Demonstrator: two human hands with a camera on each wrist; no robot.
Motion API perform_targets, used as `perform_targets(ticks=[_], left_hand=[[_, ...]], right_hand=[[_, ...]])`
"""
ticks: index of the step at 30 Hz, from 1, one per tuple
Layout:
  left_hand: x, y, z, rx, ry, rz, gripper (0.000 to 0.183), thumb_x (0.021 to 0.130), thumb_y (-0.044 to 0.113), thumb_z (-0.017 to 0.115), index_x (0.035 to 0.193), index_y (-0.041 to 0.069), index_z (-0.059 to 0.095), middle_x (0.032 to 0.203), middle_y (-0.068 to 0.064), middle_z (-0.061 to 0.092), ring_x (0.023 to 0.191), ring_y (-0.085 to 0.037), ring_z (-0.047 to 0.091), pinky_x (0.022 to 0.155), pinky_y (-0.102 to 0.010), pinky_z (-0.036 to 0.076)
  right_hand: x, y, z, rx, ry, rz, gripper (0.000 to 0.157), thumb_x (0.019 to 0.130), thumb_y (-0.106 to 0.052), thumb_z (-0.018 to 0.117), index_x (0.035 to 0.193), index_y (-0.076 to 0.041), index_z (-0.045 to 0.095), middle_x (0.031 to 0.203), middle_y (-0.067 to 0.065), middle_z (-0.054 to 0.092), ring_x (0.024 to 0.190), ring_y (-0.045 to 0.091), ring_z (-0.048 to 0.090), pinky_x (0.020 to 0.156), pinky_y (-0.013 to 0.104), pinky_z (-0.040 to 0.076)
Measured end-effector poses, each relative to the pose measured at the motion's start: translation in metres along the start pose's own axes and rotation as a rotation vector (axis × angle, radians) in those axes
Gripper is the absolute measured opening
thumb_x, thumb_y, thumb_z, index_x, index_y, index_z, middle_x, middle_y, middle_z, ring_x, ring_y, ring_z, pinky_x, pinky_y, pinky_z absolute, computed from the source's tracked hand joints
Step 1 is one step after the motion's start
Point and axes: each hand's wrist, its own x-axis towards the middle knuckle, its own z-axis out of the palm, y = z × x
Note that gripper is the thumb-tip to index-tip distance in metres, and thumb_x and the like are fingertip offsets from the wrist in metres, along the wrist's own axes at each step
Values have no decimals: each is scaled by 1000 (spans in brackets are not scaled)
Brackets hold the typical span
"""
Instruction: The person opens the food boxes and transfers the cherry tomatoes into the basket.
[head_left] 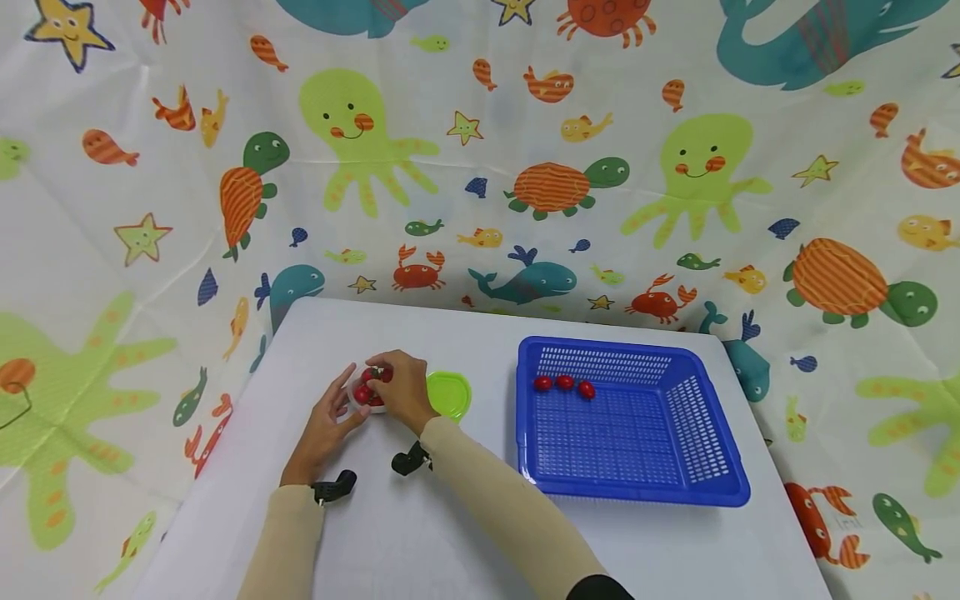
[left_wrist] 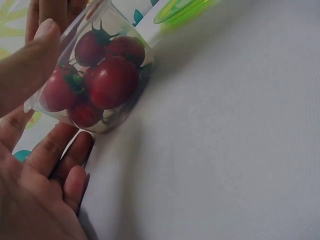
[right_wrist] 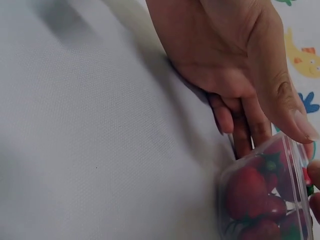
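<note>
Several red cherry tomatoes (left_wrist: 111, 82) with green stems fill a small clear plastic container (right_wrist: 227, 185) on the left of the table. My left hand (head_left: 327, 425) holds the container from its left side, thumb at the rim and fingers along the wall. Over the container's mouth is my right hand (head_left: 407, 390), its fingertips pinching a cherry tomato (head_left: 386, 375) at the top; the fingers partly hide it. In the right wrist view only fingertips of that hand show at the right edge.
A round green lid (head_left: 450, 396) lies just right of the container. Further right stands a blue plastic basket (head_left: 633, 492) with three cherry tomatoes (head_left: 564, 382) near its back left corner. A curtain with sea animals (head_left: 532, 192) hangs behind the white table (head_left: 450, 533).
</note>
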Motion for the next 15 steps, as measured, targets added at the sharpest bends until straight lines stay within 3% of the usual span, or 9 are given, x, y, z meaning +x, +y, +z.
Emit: perform_targets(ticks=[8, 15], left_hand=[[1, -1, 0, 3, 2, -9, 86, 103, 37, 71, 169, 47, 17, 180, -6, 15, 165, -42, 20, 129, -71, 22], [1, -1, 0, -1, -2, -18, 87, 102, 38, 72, 169, 47, 17, 179, -10, 18, 164, -41, 21, 129, -71, 23]], right_hand=[[0, -1, 2, -34, 4, -41, 30, 94, -13, 82, 123, -18, 79, 118, -2, 79, 111, 10, 74, 99, 19, 59], [0, 1, 4, -69, 1, -62, 30, 94, -14, 83, 123, -19, 79, 120, -4, 79, 114, 10, 73, 118, 37, 48]])
